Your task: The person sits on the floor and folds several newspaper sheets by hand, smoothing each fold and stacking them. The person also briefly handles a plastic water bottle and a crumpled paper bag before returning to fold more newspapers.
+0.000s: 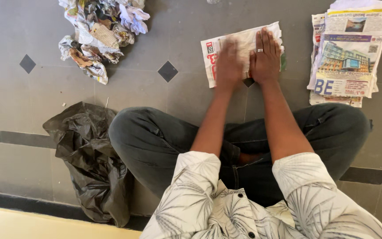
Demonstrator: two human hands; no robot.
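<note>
Both hands lay flat, palms down, on a folded newspaper sheet (244, 51) spread on the grey tiled floor (164, 102) in front of the seated person's crossed legs. The left hand (228, 62) was blurred, its grip fully open with fingers extended over the sheet's left half; the right hand (266, 57), wearing a ring, was likewise opened out flat, pressing the right half, and neither had closed around anything. Judging from this, the thin paper might tear or crease crookedly if the pressing hands pulled apart too hard, and the sheet might slide on the smooth tile if the pressure were uneven. A stack of flat newspapers (348, 53) sat just to the right of the sheet, apart from it. A heap of crumpled newspaper (100, 33) rested well to the left, and a black plastic bag (91, 159) slumped beside the person's left knee
</note>
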